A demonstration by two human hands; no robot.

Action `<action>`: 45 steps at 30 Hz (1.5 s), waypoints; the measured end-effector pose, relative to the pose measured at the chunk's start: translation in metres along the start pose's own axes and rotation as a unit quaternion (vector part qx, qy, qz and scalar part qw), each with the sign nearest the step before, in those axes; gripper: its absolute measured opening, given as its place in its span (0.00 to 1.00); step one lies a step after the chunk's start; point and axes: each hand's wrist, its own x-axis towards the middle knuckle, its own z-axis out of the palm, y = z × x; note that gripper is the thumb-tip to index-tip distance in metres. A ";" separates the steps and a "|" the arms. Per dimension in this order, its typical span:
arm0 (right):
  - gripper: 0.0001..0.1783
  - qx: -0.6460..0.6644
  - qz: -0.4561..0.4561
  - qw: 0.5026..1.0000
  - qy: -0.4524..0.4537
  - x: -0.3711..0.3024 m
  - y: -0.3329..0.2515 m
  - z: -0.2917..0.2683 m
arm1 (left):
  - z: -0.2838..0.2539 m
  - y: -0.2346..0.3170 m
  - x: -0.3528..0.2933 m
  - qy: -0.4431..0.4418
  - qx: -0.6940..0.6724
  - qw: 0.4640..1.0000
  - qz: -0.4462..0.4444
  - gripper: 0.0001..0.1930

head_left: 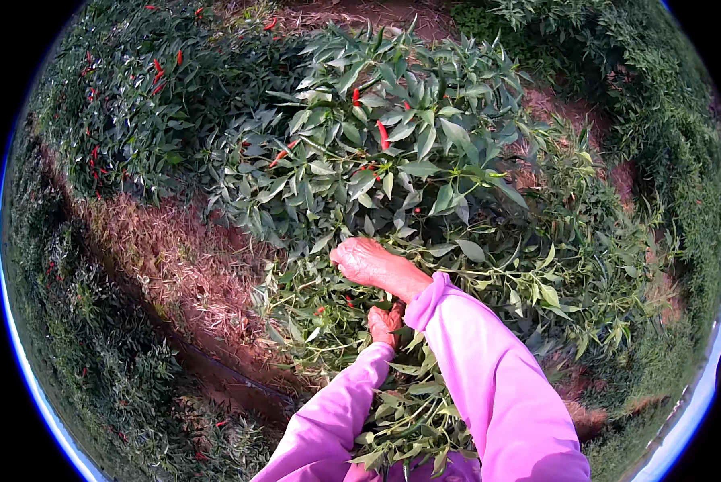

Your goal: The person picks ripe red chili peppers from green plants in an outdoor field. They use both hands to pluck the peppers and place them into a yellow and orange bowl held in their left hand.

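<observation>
My right hand (368,263) reaches across to the left over the middle of a leafy chili plant (425,149). Its fingers curl inward, and whatever they hold is hidden beneath the hand. Lower and closer to me, my left hand (385,323) is in among the leaves under my right wrist. Its fingers look closed too, partly covered by foliage, so what they grip does not show. A small red chili (349,301) hangs just left of my left hand. Farther up the plant, a larger red chili (383,135) and another red chili (283,153) show among the leaves.
More chili bushes (147,104) with red fruit stand at the far left, and darker rows of plants (79,345) run along the left. Dry straw (192,257) covers reddish soil between the rows. Dense greenery (658,120) fills the right side. Leafy branches (413,410) lie between my forearms.
</observation>
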 end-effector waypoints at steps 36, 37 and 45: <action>0.04 -0.051 0.034 0.995 -0.081 -0.083 0.090 0.074 | -0.032 -0.015 0.097 -0.059 0.301 0.951 0.038 0.12; 0.05 -0.025 0.038 0.994 -0.097 -0.082 0.091 0.071 | -0.037 -0.018 0.100 -0.066 0.340 0.936 0.064 0.13; 0.05 -0.022 0.029 0.994 -0.107 -0.080 0.090 0.072 | -0.069 -0.044 0.100 -0.221 0.157 0.961 -0.046 0.14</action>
